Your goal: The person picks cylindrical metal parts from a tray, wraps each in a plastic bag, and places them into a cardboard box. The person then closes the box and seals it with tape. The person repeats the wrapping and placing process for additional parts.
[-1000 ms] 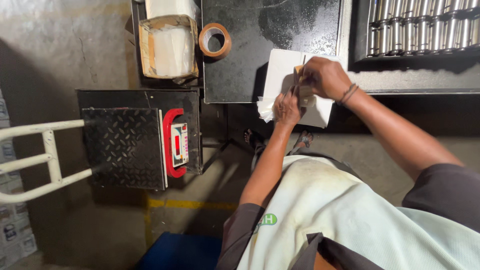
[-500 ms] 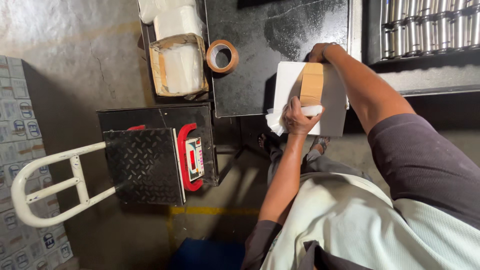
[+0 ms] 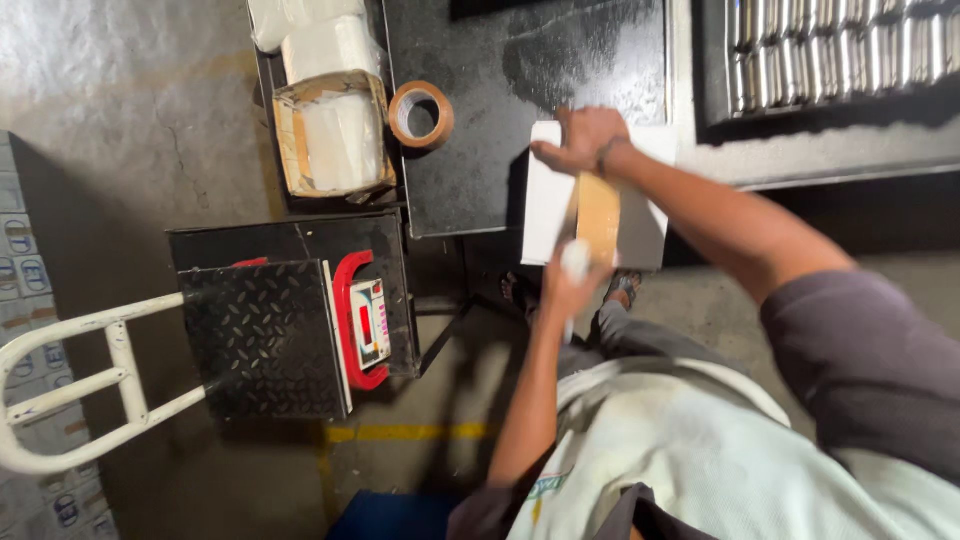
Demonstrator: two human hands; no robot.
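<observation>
Left hand [image 3: 572, 285], nearest the body, closes around a small white object at the near edge of the white box [image 3: 552, 195], seemingly where the brown tape strip [image 3: 598, 215] ends; what it grips cannot be told. Right hand [image 3: 580, 140] lies flat, fingers spread, on the box's far end, steadying it on the black tabletop [image 3: 520, 70]. Beyond sits a tape roll [image 3: 421, 114]; a platform scale [image 3: 300, 325] stands beside the table

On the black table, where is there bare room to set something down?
Bare room lies on the black table, between the tape roll and the white box. It is crowded at the near edge, where the right hand and left hand work on the box.
</observation>
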